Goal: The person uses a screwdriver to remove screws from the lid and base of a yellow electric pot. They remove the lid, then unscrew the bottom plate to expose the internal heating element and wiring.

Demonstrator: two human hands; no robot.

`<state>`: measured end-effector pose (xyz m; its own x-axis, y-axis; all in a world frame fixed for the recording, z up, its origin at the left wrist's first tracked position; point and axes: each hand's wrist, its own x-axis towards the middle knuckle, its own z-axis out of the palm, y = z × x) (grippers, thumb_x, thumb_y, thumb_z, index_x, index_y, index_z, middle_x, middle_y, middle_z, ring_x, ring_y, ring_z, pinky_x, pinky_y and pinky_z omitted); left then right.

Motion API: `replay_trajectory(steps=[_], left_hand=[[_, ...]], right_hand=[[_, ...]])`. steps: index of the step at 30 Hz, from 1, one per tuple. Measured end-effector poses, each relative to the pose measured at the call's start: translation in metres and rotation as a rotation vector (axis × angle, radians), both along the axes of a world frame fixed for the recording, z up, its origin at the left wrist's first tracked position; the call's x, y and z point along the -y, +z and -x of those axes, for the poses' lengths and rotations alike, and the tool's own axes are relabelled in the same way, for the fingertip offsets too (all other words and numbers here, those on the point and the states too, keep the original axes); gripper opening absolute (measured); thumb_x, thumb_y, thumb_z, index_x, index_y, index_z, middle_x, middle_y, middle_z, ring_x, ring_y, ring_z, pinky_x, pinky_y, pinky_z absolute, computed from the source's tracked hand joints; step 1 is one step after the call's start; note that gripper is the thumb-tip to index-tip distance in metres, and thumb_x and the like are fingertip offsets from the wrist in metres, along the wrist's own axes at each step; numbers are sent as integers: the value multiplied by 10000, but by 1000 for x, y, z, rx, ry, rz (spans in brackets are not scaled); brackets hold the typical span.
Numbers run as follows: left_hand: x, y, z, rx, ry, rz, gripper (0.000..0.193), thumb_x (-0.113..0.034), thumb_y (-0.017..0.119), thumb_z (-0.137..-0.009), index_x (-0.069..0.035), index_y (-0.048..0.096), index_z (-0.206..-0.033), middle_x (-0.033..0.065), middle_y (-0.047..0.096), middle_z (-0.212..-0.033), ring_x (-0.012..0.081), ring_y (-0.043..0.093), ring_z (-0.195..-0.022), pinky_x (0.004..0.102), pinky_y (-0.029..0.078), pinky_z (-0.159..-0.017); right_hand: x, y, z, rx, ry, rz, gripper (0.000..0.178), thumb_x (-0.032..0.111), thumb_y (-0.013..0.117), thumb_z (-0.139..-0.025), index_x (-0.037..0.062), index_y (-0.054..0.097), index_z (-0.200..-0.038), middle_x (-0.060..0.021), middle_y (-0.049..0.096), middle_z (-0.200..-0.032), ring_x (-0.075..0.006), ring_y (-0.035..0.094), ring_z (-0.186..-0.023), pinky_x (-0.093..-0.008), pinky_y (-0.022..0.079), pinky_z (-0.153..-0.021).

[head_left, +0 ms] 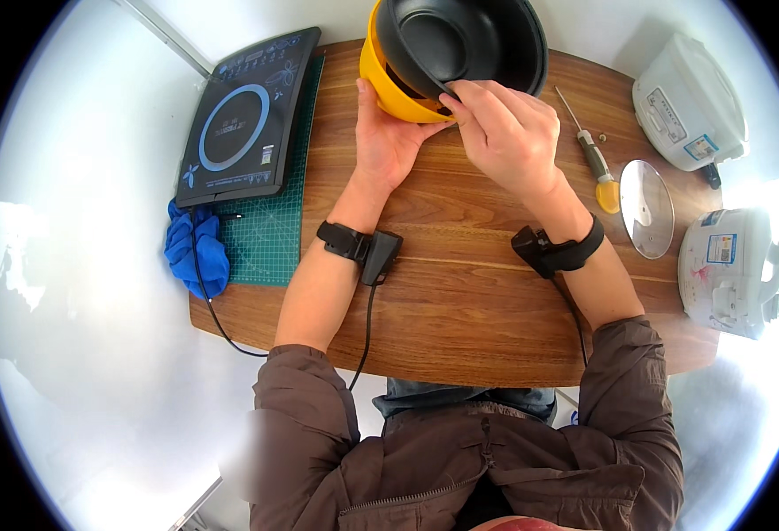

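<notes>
At the far middle of the wooden table is a round yellow shell [373,64], like the outer body of a small electric pot. A black inner pot [500,53] sits tilted over it, its hollow facing up and shifted to the right, so part of the shell's dark inside shows. My left hand [388,146] grips the shell's near left side, thumb up along the wall and fingers partly hidden beneath. With fingers curled, my right hand [512,133] pinches the near rim of the black pot. Both wrists wear black straps with cabled boxes.
At left, a black induction cooktop [230,128] rests on a green cutting mat [270,234], beside a blue cloth [196,255]. To the right lie a screwdriver [597,164] and a glass lid [648,211]. Two white rice cookers [686,106] [728,274] stand along the right edge.
</notes>
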<state>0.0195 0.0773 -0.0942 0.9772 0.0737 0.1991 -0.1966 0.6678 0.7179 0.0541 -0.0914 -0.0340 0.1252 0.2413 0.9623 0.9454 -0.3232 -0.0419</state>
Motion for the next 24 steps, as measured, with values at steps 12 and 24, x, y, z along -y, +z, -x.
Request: replay_trajectory(steps=[12,24], left_hand=[[5,0,0,-12,-57,-7,735,-670,336,-1085,-129,348,-1583,159,474,-1566,342,469,-1465,618,441,-1171],[9,0,0,22,5,-70,650,-593,312,-1124,-129,362,-1577,137,487,-1557,316,481,-1454,557,440,-1189]], right_hand=[[0,-1,-2,-132,9,-114,106,58,813,-861,48,716,-901,-30,658,-697,-190,594,-516,-280,449,-460],[5,1,-12,-43,-57,-44,101,55,806,-862,53,714,-901,-35,663,-703,-196,606,-528,-282,467,-471]])
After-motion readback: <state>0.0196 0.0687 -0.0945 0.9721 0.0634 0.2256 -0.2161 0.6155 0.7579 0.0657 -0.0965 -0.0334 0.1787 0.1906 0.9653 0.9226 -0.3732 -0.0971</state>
